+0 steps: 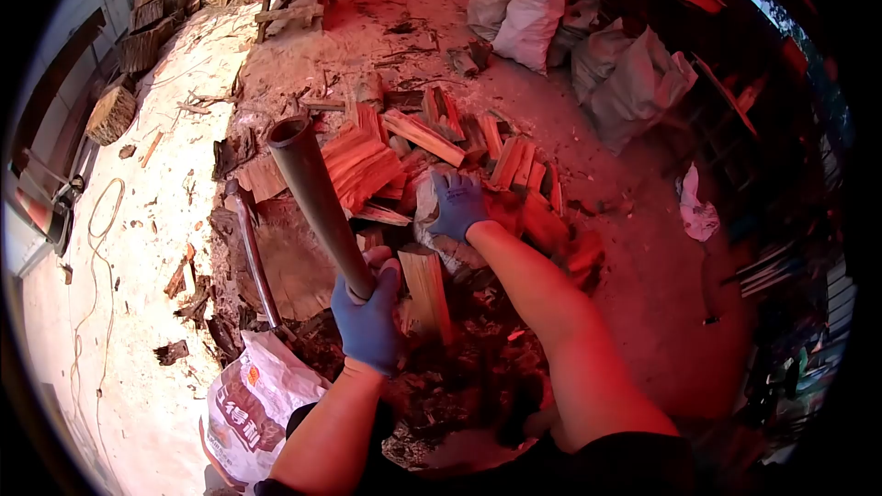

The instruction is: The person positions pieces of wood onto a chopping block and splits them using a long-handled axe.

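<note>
My left hand (pixel 367 317), in a blue work glove, is closed round the lower part of a hollow metal pipe (pixel 317 197), which tilts up and to the left with its open end toward me. My right hand (pixel 457 206), also gloved in blue, lies with fingers stretched out on a pale, rough piece of wood (pixel 426 211) at the near side of the pile. Split firewood (pixel 367 165) is heaped beyond both hands. An upright split log (pixel 424 285) stands between my forearms. Left of the pipe, a long-handled tool (pixel 255 253) leans beside a wood block (pixel 299 262); its head is hard to make out.
A printed white sack (pixel 262 400) lies at the lower left. Several full sacks (pixel 528 14) stand at the back right. A thin rope (pixel 94 239) trails along the left floor, near a cut log (pixel 112 115). Bark scraps litter the ground.
</note>
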A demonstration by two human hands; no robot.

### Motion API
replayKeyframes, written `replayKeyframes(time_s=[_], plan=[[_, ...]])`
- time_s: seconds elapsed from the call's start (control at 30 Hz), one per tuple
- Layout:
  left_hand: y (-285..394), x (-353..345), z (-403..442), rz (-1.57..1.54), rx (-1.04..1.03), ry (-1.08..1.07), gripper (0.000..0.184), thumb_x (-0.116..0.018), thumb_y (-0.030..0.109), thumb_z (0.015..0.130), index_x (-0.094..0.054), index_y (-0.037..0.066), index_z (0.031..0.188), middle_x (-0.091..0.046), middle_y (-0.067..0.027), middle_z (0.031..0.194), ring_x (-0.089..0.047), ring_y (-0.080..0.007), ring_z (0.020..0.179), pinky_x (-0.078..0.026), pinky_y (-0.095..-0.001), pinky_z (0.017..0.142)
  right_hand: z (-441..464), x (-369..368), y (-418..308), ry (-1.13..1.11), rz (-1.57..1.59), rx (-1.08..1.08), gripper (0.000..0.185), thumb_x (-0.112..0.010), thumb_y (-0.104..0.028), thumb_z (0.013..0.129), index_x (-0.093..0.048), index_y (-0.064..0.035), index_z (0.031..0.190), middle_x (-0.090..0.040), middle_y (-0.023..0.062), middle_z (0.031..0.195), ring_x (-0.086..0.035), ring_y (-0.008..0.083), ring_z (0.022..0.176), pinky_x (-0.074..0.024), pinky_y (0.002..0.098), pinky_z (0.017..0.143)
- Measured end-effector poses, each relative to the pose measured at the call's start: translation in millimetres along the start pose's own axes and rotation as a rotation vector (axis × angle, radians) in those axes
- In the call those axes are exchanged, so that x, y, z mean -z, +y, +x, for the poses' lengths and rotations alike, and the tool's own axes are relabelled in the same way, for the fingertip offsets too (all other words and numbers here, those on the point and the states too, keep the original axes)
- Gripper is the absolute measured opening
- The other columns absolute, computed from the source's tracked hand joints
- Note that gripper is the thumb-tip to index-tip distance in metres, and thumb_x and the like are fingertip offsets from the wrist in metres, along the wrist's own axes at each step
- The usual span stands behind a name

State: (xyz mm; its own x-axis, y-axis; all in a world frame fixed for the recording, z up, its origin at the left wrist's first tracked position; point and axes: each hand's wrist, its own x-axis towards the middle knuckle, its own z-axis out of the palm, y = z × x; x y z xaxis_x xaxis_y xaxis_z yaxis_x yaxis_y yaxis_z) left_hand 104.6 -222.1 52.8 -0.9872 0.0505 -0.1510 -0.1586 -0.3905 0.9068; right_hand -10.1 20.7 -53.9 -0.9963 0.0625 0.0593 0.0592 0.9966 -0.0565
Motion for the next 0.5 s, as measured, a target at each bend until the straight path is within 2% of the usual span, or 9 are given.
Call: replayKeyframes(time_s=[0.07,0.13,0.17,0.23,0.3,0.33,0.43,0.5], plan=[[-1,3,4,-0.018,0.011,-0.009,0.031,-0.068,0.013,0.087,-0.063,-0.001,0.115,-0.060,-0.0011,0.090,-0.054,-0.0092,0.081,-0.043,-0.0234,0.073,14,39,29,0.219,0.210,-0.259,0.116,-0.084,-0.053,0.063,-0.027,-0.0060,0.152,-0.049,0.0207,0.130,-0.050,0.0383,0.120,-0.0371,0.0497,0.107],[-6,7,7,-0.029,0.006,0.000,0.032,-0.068,0.013,0.087,-0.062,-0.001,0.115,-0.060,-0.0014,0.091,-0.055,-0.0095,0.082,-0.044,-0.0237,0.074,21,59,42,0.356,0.333,-0.394,0.117,-0.085,-0.054,0.063,-0.027,-0.0043,0.152,-0.049,0.0220,0.129,-0.051,0.0400,0.118,-0.0413,0.0473,0.103],[-6,7,8,-0.039,0.000,0.003,0.033,-0.069,0.013,0.087,-0.062,-0.001,0.116,-0.060,-0.0017,0.093,-0.055,-0.0098,0.083,-0.045,-0.0239,0.076,20,65,49,0.530,0.416,-0.492,0.119,-0.085,-0.056,0.063,-0.026,-0.0036,0.151,-0.049,0.0229,0.128,-0.053,0.0414,0.115,-0.0443,0.0474,0.099],[-1,8,9,0.059,0.012,-0.033,0.033,-0.070,0.014,0.087,-0.062,0.000,0.116,-0.061,-0.0026,0.095,-0.057,-0.0107,0.085,-0.046,-0.0246,0.078,16,65,49,0.706,0.499,-0.586,0.121,-0.086,-0.058,0.062,-0.026,-0.0028,0.151,-0.049,0.0238,0.126,-0.054,0.0428,0.112,-0.0473,0.0476,0.095],[-1,7,10,0.026,0.021,-0.028,0.034,-0.070,0.015,0.087,-0.062,0.000,0.117,-0.062,-0.0034,0.096,-0.058,-0.0116,0.084,-0.047,-0.0248,0.077,7,48,31,0.659,0.338,-0.673,0.121,-0.086,-0.062,0.059,-0.030,-0.0051,0.150,-0.049,0.0237,0.124,-0.055,0.0431,0.108,-0.0490,0.0490,0.089],[-1,7,8,0.031,0.022,-0.030,0.034,-0.070,0.015,0.087,-0.062,0.000,0.117,-0.062,-0.0034,0.096,-0.058,-0.0116,0.084,-0.047,-0.0248,0.077,1,43,24,0.522,0.275,-0.689,0.120,-0.085,-0.065,0.059,-0.031,-0.0069,0.149,-0.049,0.0232,0.125,-0.057,0.0439,0.104,-0.0502,0.0503,0.085],[0,9,7,-0.011,0.009,-0.026,0.034,-0.070,0.014,0.087,-0.062,0.000,0.117,-0.062,-0.0026,0.095,-0.057,-0.0115,0.082,-0.046,-0.0249,0.076,14,29,24,0.572,0.228,-0.622,0.118,-0.081,-0.069,0.061,-0.031,-0.0093,0.150,-0.048,0.0229,0.124,-0.057,0.0431,0.103,-0.0505,0.0497,0.085],[-1,11,6,0.000,0.007,-0.035,0.033,-0.070,0.013,0.087,-0.062,0.000,0.116,-0.062,-0.0019,0.093,-0.057,-0.0108,0.081,-0.046,-0.0248,0.075,15,31,25,0.540,0.198,-0.651,0.117,-0.080,-0.070,0.063,-0.030,-0.0100,0.150,-0.048,0.0234,0.126,-0.058,0.0429,0.104,-0.0507,0.0492,0.086]])
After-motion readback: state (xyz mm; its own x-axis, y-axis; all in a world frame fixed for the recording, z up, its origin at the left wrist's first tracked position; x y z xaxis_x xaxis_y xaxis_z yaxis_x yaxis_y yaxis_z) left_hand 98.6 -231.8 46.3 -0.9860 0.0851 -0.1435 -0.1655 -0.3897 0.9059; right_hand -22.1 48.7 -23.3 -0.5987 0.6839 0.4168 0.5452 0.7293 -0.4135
